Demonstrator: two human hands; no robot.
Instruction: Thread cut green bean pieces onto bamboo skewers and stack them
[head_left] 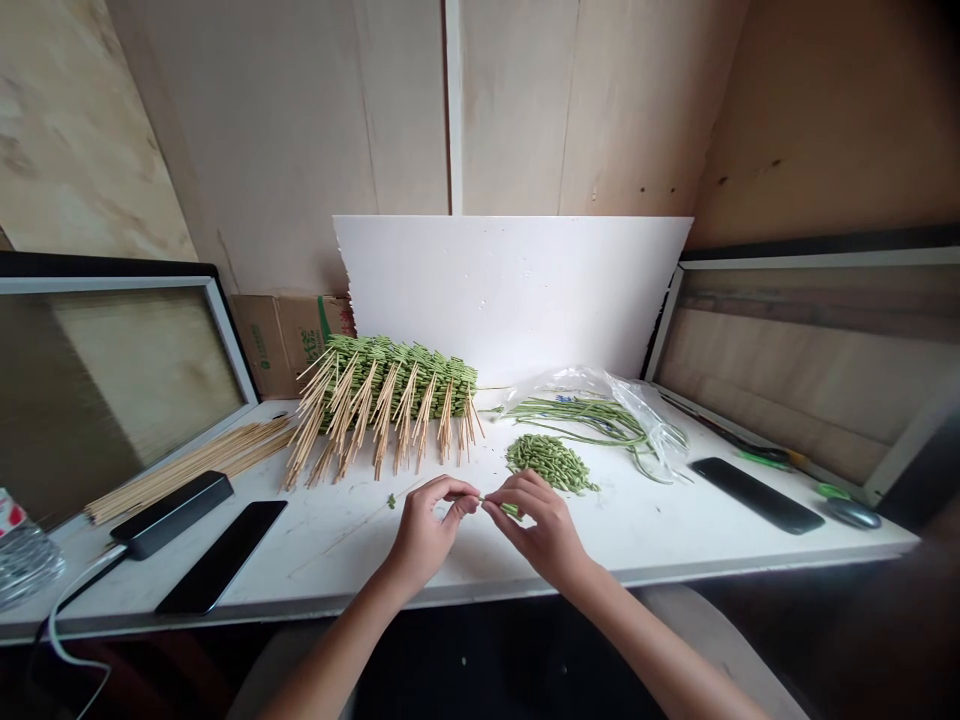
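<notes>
My left hand [429,528] and my right hand [546,525] meet above the table's front part, fingertips pinched close together. A short green bean piece [511,511] shows under the fingers of my right hand, which is closed on it. Between the two sets of fingertips is a small green bit, partly hidden; my left thumb and forefinger pinch its end. Just beyond my right hand lies a pile of short cut bean pieces [551,462]. To the left, bean pieces threaded on wooden skewers [397,385] are stacked with their bare stick ends facing me.
Long beans [592,412] lie partly in a clear plastic bag [649,420]. Loose skewers [187,465], a black box with a cable [176,512] and a phone [223,556] are at left. Another dark phone [756,495] and a mouse [855,513] sit right. A white board [510,290] stands behind.
</notes>
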